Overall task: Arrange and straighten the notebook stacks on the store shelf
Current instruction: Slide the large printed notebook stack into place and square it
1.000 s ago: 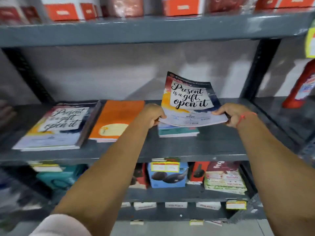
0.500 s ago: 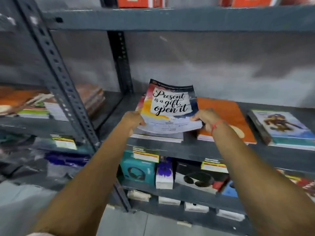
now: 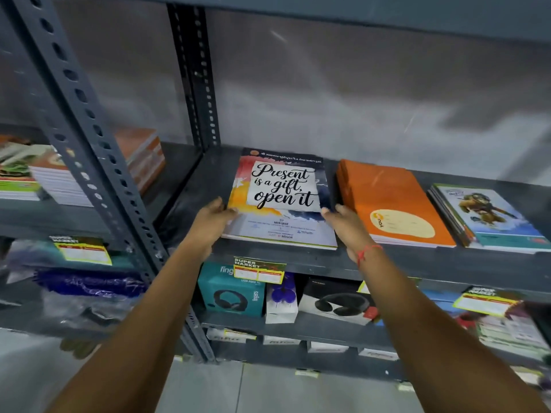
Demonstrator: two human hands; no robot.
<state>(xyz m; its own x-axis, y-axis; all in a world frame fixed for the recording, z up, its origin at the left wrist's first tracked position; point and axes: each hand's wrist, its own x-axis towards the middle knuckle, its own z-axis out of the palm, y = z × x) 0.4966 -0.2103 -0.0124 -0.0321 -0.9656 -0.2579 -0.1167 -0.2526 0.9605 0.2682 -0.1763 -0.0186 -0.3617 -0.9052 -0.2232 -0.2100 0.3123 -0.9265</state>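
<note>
A person's left hand [image 3: 212, 219] and right hand [image 3: 343, 220], a red thread bracelet [image 3: 366, 253] at the wrist, press flat against opposite side edges of a glossy paper notebook [image 3: 281, 201] whose cover reads "Present is a gift, open it". Fingers are extended, not curled around the cover. The notebook lies flat atop its stack near the front lip of the grey metal shelf [image 3: 423, 260], left of a stack of plain orange notebooks [image 3: 393, 201] printed "YOU" and a stack of teal cartoon-cover notebooks [image 3: 489, 219]. Narrow bare strips of shelf separate the stacks; more room lies open behind them. A yellow "SUPER MARKET" price tag [image 3: 258, 269] hangs below, above a teal "fingers" headphone box [image 3: 231, 290].
</note>
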